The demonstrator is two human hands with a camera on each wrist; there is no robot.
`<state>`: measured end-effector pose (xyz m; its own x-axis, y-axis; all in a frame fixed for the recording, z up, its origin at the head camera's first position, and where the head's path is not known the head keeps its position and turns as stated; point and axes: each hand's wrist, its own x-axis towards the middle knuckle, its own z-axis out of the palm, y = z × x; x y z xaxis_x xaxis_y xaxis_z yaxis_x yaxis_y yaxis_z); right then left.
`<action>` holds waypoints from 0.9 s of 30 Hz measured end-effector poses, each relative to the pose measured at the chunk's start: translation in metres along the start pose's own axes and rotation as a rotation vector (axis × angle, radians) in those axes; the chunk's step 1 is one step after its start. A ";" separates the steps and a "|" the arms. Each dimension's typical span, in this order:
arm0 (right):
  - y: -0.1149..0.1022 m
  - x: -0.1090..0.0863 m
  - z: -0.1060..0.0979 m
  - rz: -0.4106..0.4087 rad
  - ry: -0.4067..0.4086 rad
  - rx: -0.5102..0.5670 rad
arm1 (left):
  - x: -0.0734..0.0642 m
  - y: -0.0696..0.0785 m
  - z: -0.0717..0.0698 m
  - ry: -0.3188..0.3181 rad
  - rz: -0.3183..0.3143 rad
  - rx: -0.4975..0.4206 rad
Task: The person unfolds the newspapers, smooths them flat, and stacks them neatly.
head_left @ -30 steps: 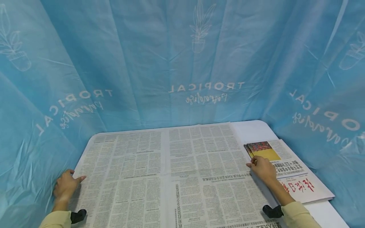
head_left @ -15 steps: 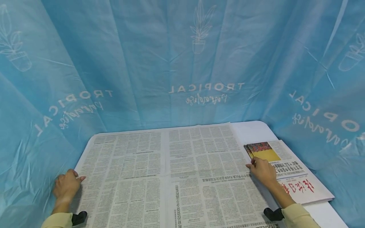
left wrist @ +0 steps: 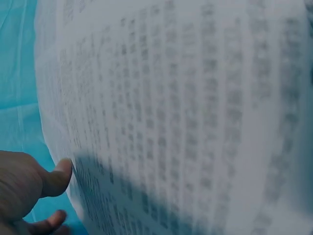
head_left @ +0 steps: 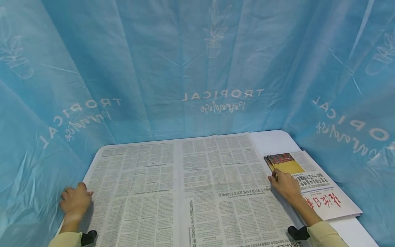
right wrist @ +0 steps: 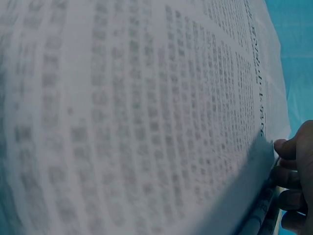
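Newspaper lies flat on the table between your hands, its pale gutter running away from you — right hand pinching one side edge by the stack, left hand at the opposite edge (whether it grips, I can't tell).

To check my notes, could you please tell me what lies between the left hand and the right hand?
In the head view, the spread newspaper lies between the left hand and the right hand.
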<state>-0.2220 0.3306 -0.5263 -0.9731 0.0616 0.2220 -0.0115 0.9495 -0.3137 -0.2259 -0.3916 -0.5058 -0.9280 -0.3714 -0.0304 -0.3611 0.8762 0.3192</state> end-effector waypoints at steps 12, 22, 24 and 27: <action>0.012 -0.002 -0.010 -0.041 -0.028 -0.061 | 0.000 0.027 0.004 0.062 0.175 0.116; 0.020 -0.010 -0.020 -0.034 -0.043 -0.120 | -0.001 0.073 0.020 0.111 0.354 0.053; 0.023 -0.012 -0.021 -0.030 -0.062 -0.147 | -0.002 0.084 0.024 0.092 0.371 0.009; 0.030 -0.016 -0.024 -0.026 -0.089 -0.168 | -0.003 0.101 0.031 0.020 0.375 -0.124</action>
<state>-0.2016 0.3651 -0.5171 -0.9896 0.0155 0.1432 -0.0061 0.9888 -0.1490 -0.2623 -0.2925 -0.5031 -0.9910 -0.0399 0.1276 0.0171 0.9088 0.4170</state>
